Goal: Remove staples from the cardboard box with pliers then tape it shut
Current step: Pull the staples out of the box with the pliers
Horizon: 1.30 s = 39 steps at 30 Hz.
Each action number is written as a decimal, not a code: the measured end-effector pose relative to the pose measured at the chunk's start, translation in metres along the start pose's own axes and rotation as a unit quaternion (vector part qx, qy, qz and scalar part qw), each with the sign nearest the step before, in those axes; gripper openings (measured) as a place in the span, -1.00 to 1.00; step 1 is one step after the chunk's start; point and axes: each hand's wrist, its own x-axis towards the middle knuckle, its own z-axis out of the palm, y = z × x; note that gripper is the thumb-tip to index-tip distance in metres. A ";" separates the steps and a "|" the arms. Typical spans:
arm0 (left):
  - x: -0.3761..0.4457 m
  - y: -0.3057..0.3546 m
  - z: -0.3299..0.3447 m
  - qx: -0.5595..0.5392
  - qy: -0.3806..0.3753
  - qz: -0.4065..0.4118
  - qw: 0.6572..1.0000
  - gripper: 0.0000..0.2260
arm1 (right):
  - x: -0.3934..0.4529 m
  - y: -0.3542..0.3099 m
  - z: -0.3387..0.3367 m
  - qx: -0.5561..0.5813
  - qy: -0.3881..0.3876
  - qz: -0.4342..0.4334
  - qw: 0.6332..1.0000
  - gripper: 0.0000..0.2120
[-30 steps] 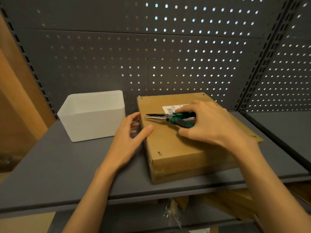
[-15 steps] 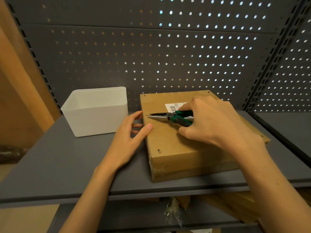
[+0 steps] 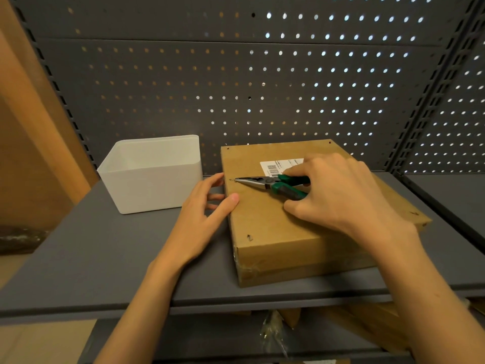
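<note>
A flat brown cardboard box [image 3: 283, 227] lies on the grey shelf [image 3: 118, 264], with a white barcode label [image 3: 278, 165] on top. My right hand [image 3: 338, 193] grips green-handled needle-nose pliers [image 3: 270, 183]; their tips touch a staple [image 3: 231, 179] near the box's left edge. Another staple [image 3: 249, 237] sits near the front left corner. My left hand [image 3: 207, 214] rests against the box's left side, thumb on the top, fingers spread. No tape is in view.
A white open plastic bin [image 3: 154, 174] stands left of the box. A perforated grey back panel [image 3: 236, 88] rises behind. More cardboard [image 3: 367, 327] and a plastic wrapper [image 3: 273, 332] lie on the shelf below. A brown wall is at the left.
The plier tips have slid left along the box top to the staple by the left edge. My left hand has stayed against the box's side.
</note>
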 end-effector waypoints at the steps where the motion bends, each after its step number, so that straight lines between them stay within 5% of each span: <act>1: 0.000 0.000 0.000 -0.001 -0.001 -0.001 1.000 -0.42 | 0.000 0.001 0.001 0.006 0.000 0.001 1.000 -0.53; 24: 0.000 -0.001 0.000 -0.014 -0.005 -0.001 1.000 -0.46 | -0.008 0.006 0.011 0.099 0.023 0.040 0.994 -0.50; 39: -0.001 -0.003 -0.002 0.055 0.028 0.065 0.996 -0.71 | 0.019 0.000 0.003 0.099 0.000 0.036 0.994 -0.67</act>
